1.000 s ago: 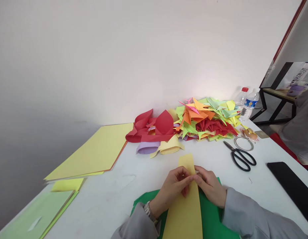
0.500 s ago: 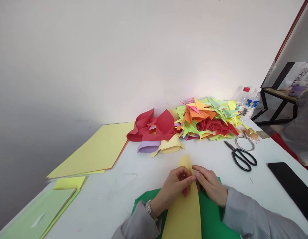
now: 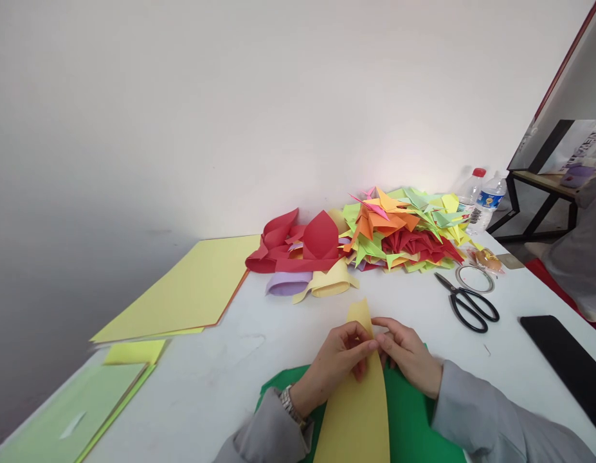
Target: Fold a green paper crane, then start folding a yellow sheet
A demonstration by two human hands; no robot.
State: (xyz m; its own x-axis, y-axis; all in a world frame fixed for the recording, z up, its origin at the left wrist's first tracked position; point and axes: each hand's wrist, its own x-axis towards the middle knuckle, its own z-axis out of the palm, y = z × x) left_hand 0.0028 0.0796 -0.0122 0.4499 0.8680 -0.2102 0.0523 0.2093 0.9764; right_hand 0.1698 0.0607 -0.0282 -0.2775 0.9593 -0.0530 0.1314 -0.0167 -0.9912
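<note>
A long yellow paper strip (image 3: 358, 418), tapering toward its far end, stands in front of me over a green sheet (image 3: 413, 418). My left hand (image 3: 343, 354) pinches it from the left, thumb on the near face and fingers curled behind its left edge. On the right edge, my right hand (image 3: 406, 354) has thumb and fingertips closed at the paper, close to the left thumb. Some right fingertips are hidden. Beyond my hands lie a rolled cream paper piece (image 3: 331, 283) and a purple one (image 3: 288, 283).
Red paper shapes (image 3: 321, 238) and a pile of folded paper stars (image 3: 387, 225) sit by the wall. To the right are scissors (image 3: 464, 302), a tape roll (image 3: 475, 279), bottles (image 3: 485, 202) and a black slab (image 3: 562, 360). Yellow sheets (image 3: 182, 289) and green sheets (image 3: 71, 411) lie left.
Almost nothing differs. My right hand has shifted very slightly at the strip's edge, and the view has moved a touch.
</note>
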